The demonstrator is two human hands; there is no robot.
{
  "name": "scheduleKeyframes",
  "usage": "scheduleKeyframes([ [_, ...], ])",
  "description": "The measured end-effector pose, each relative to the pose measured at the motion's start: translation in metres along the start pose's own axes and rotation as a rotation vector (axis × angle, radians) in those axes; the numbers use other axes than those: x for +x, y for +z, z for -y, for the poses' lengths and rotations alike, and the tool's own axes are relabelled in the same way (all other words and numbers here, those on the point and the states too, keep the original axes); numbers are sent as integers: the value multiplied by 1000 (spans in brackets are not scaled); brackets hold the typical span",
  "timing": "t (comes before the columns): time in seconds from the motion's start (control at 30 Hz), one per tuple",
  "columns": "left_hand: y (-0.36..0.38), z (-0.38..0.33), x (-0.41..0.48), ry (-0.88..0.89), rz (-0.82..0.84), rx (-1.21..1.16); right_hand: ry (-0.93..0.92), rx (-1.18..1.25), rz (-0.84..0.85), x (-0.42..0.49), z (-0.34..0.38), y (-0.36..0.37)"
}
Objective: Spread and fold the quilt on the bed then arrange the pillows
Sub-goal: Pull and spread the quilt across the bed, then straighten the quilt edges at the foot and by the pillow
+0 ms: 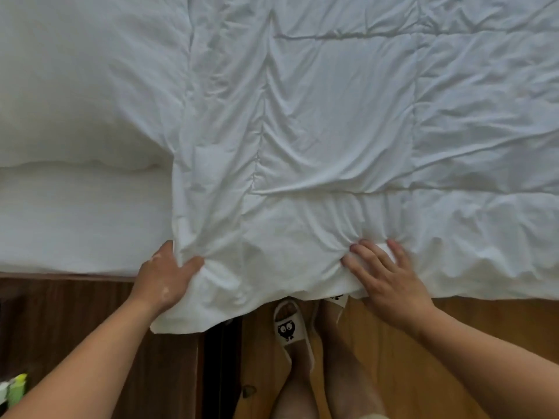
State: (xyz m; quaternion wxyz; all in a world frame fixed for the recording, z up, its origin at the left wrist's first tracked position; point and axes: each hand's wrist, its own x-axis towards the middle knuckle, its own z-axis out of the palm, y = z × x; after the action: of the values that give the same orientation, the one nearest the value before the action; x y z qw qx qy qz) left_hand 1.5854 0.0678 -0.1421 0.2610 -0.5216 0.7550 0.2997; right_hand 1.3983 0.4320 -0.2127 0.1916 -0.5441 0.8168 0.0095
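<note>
Wooden floorboards (472, 322) run under the right forearm. Beyond both hands a bed (75, 219) fills the view, most of it covered by a rumpled white stitched quilt (332, 116). The quilt's near edge hangs off the bed between the hands, down toward a white slipper with a black cartoon face (286, 325).

The left hand (168, 278) clamps the quilt's corner, thumb over the cloth and fingers wrapped behind it. The right hand (385, 276), well apart from the left, lies on the hem with fingers spread and cloth bunched at their tips. Its thumb is hidden, so I cannot tell whether it pinches or only presses. Beyond and to the left of the left hand lies a plump white pillow (75, 110).

The likely trouble is an uneven pull. If the right hand's hold is loose, the hem could slip out and leave the quilt skewed. The hanging edge could also catch under the slipper or drag on the floor.
</note>
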Motion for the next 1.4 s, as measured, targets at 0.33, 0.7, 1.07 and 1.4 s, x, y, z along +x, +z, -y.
scheduleKeyframes([
  [0.33,3,12,-13,30,-136,144,132,186,-91,-23,7,-24],
  [0.7,19,12,-30,43,-77,448,399,469,443,-46,57,-20],
  [1.07,-14,19,-188,103,216,486,1059,829,338,-301,97,-147],
  [1.4,30,-60,-312,334,370,576,1465,1264,4,-445,95,-134],
])
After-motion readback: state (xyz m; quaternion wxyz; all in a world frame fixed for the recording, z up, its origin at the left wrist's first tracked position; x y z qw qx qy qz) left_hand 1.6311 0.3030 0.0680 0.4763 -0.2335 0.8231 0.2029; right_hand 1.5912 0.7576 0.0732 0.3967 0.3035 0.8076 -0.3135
